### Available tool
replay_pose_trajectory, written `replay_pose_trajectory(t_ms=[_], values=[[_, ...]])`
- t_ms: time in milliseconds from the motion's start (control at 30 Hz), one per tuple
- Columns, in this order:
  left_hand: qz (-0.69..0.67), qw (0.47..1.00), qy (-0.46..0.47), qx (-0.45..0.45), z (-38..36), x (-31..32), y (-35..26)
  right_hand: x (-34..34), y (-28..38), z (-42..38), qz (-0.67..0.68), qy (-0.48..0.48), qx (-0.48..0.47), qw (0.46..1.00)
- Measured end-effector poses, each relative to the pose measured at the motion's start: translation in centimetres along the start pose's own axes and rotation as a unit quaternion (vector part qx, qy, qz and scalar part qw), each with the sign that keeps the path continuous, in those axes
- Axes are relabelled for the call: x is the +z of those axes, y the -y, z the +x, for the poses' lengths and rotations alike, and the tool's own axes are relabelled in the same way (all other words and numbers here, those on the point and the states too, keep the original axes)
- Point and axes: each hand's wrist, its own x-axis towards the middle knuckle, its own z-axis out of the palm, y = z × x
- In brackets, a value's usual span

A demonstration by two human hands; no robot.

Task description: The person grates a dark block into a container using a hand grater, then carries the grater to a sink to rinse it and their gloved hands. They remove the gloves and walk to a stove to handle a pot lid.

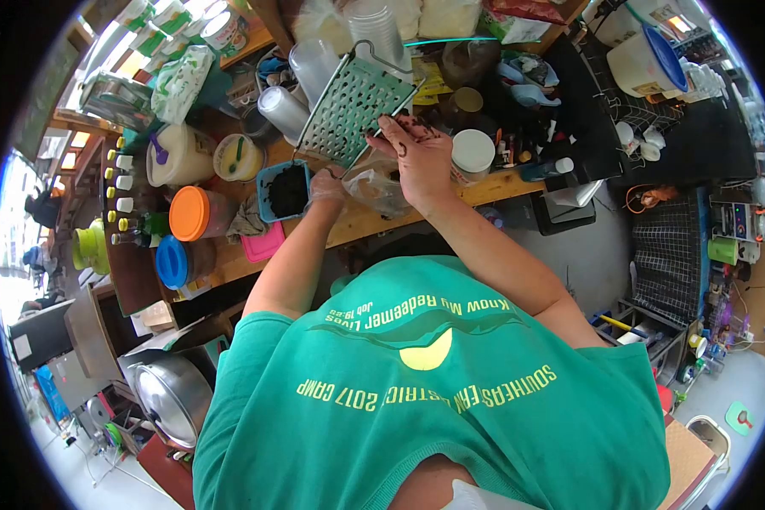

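A large metal grater [357, 106] with a wire handle stands tilted over the workbench. My right hand [421, 161] is closed at its right edge, the thumb along the rim and dark brown crumbs stuck to the fingers. Close to the grater's lower end is my left hand [325, 185], closed, with clear plastic over it; what its fingers grip is hidden. A crumpled clear plastic bag [378, 187] hangs between both hands. Just left of my left hand sits a blue square container [264, 194] holding dark brown crumbly material [287, 189].
Left of the container stand an orange-lidded jar [189, 213], a blue-lidded jar [172, 262] and white tubs [240, 158]. Stacked clear cups [282, 110] rise behind the container. A white-lidded jar [473, 151] is right of my right hand. A pink item [263, 242] lies at the wooden bench edge [348, 229].
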Motion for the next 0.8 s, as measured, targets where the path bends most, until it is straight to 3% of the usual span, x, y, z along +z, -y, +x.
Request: replay_pose_trajectory(t_ms=[33, 67, 133, 233, 367, 467, 500, 567, 633, 700, 800], values=[[-0.087, 0.995, 0.015, -0.040, 0.3, 0.7, 0.7, -0.1, 0.3, -0.1, -0.006, -0.001, -0.002, 1.000], [-0.087, 0.995, 0.013, -0.040, 0.3, 0.2, 0.3, -0.2, 0.5, -0.2, -0.011, -0.002, -0.004, 1.000], [0.021, 0.998, 0.061, 0.014, 0.3, -0.8, -0.3, -0.4, 0.7, -0.3, -0.012, -0.005, -0.006, 1.000], [0.077, 0.996, 0.008, 0.043, 0.4, 0.9, 0.7, -0.7, 1.0, -0.3, -0.013, -0.011, -0.007, 1.000], [0.072, 0.995, 0.073, 0.001, -2.5, -3.5, -2.8, -1.2, 0.6, 0.1, -0.013, -0.005, -0.020, 1.000], [0.076, 0.980, -0.005, 0.183, -3.3, -3.9, -0.5, -0.3, 0.6, 0.3, -0.016, -0.030, -0.015, 0.999], [0.076, 0.981, -0.007, 0.181, -4.0, -5.7, -0.8, -0.2, 0.5, 0.4, -0.016, -0.028, -0.014, 0.999], [-0.103, 0.993, -0.019, 0.057, -5.6, -11.5, -2.4, 0.2, 0.2, 0.5, -0.019, -0.026, -0.009, 0.999], [-0.130, 0.983, -0.115, 0.059, -6.3, -16.6, -2.2, 0.5, -0.5, 0.5, -0.022, -0.018, -0.009, 1.000], [-0.137, 0.958, -0.216, 0.126, -6.3, -20.8, -1.7, 1.2, -1.4, 0.3, -0.025, -0.009, -0.007, 1.000], [-0.185, 0.942, -0.258, 0.109, -7.3, -24.4, -2.4, 2.6, -2.8, -0.4, -0.049, -0.010, -0.002, 0.999]])
